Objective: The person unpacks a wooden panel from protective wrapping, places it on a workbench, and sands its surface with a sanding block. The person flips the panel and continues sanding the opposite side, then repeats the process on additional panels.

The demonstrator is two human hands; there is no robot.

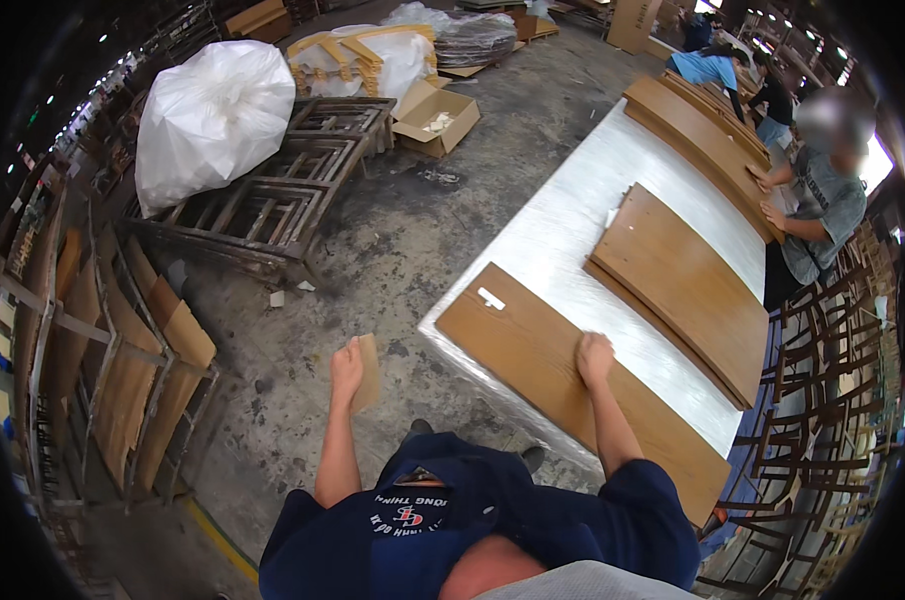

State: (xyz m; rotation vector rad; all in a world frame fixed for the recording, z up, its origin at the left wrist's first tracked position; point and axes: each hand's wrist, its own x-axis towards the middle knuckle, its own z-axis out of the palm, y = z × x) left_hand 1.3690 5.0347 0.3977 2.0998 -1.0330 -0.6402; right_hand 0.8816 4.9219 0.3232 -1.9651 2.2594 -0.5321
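Observation:
A long brown wooden panel (533,350) lies on the white-covered table (573,220), with a small white tag near its far end. My right hand (594,357) rests flat on this panel, fingers together. Off the table's left side, my left hand (348,368) holds a small tan sheet (369,372), which looks like sandpaper. A second stack of brown panels (688,285) lies further along the table.
A person in a grey shirt (823,215) leans on more panels (703,140) at the table's far right; others work behind. Wooden frames (273,210), a white bag (213,115) and an open carton (435,118) sit on the concrete floor. Racks of boards (123,370) stand left.

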